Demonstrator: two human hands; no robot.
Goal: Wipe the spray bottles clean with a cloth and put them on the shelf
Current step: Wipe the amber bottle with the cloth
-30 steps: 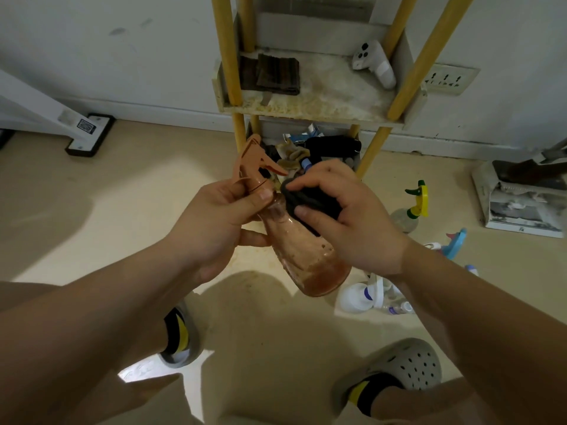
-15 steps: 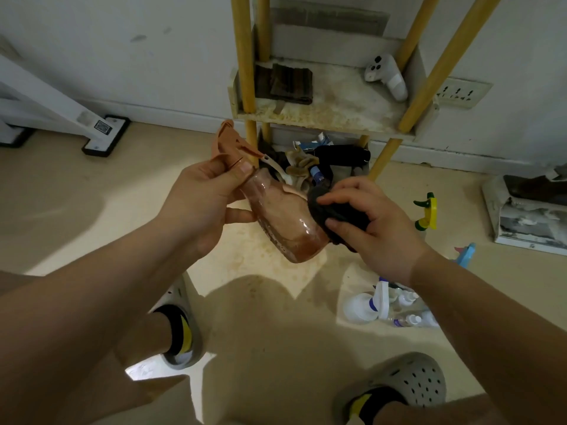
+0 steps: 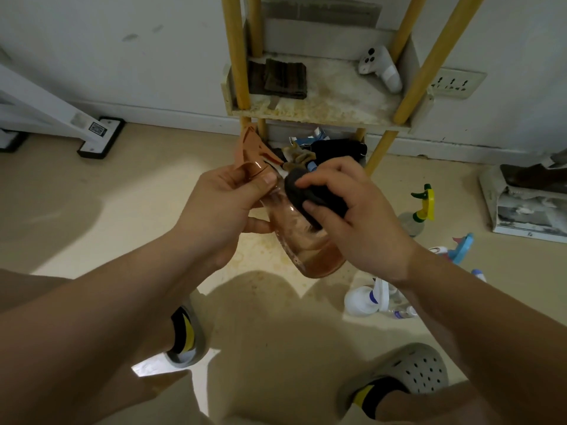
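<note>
An orange see-through spray bottle (image 3: 302,246) hangs tilted in front of me, its base toward me. My left hand (image 3: 221,210) grips its neck just under the orange trigger head (image 3: 253,151). My right hand (image 3: 359,219) holds a dark cloth (image 3: 302,191) pressed against the bottle's upper side. The shelf (image 3: 322,110) with yellow posts stands against the wall straight ahead. More spray bottles lie on the floor at the right: a green and yellow one (image 3: 418,210), a blue-topped one (image 3: 460,246) and a white one (image 3: 365,299).
On the shelf board lie a folded dark cloth (image 3: 283,78) and a white controller (image 3: 380,67). Clutter (image 3: 322,148) sits under the shelf. A white stand foot (image 3: 98,139) is at the left, a box (image 3: 530,204) at the right. My feet in grey clogs (image 3: 411,369) are below.
My right hand slid the cloth down to the bottle's base, then back up to its shoulder. The bottle tipped more upright again in my left hand.
</note>
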